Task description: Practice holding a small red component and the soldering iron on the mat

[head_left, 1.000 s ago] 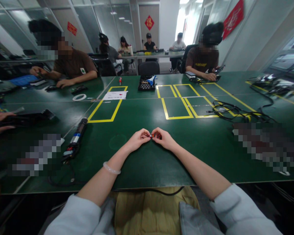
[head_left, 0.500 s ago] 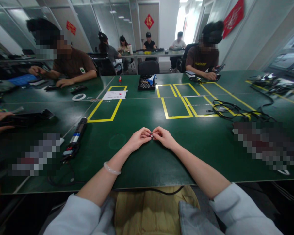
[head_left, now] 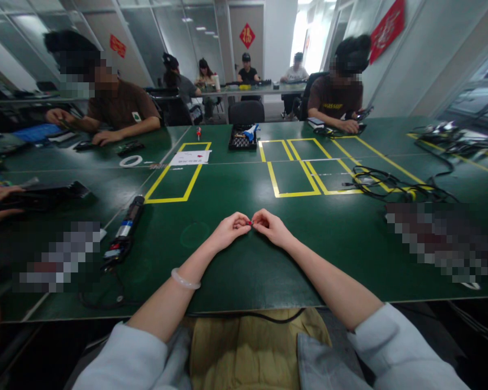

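Both my hands meet at the middle of the green table (head_left: 236, 281), fingertips almost touching. Between them is a tiny part (head_left: 249, 222) with a red face and dark edges; its kind is too small to make out. My left hand (head_left: 232, 228) pinches it from the left, thumb against curled fingers. From the right, my right hand (head_left: 270, 225) pinches at the same small part with thumb and forefinger. A pale bracelet (head_left: 186, 279) circles my left wrist.
Left of my arms lies a black-and-silver cylindrical device (head_left: 124, 230) with a cable. Coiled black cables (head_left: 374, 181) lie at the right. Farther back are a black parts tray (head_left: 243, 142), a red screwdriver (head_left: 199, 133) and a paper sheet (head_left: 190, 157). Co-workers sit across and at left.
The small part has turned slightly between my fingertips, and its red face now shows. My arms and the other things on the table have hardly moved.
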`<action>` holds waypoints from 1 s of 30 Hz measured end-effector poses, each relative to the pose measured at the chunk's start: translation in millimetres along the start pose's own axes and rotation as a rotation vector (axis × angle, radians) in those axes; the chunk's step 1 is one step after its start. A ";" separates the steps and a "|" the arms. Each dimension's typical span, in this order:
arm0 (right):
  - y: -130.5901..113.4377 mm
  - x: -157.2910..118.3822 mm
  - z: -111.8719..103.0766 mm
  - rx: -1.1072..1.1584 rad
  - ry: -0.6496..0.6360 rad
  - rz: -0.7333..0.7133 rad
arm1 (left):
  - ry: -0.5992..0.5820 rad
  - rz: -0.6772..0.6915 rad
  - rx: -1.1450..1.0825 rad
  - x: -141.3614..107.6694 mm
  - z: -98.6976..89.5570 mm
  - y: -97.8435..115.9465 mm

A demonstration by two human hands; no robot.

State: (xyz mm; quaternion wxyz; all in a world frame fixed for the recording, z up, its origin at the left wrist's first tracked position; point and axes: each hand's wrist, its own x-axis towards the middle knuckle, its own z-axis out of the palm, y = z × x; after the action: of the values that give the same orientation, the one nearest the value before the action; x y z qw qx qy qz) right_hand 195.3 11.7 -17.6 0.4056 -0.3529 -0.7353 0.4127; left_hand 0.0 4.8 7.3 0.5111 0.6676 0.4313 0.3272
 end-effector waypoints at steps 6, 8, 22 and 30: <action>-6.1 -0.6 0.4 -0.079 -0.047 -0.052 | 0.000 -0.039 0.004 -0.1 -1.0 1.4; -5.6 -0.7 0.6 -0.085 -0.055 -0.031 | 0.006 -0.025 0.029 0.0 -1.7 0.5; 1.2 1.4 0.8 -0.035 -0.037 0.027 | 0.087 0.107 0.275 -3.6 0.7 2.5; -6.3 0.5 -2.1 -0.046 -0.020 0.053 | 0.146 0.074 0.508 -13.3 -38.6 3.7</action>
State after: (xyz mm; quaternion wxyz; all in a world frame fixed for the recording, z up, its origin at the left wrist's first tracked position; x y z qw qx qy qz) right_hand 195.8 10.3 -11.1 0.3788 -0.3775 -0.7390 0.4097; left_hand -38.6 7.8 21.1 0.2824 0.7645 0.5106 0.2740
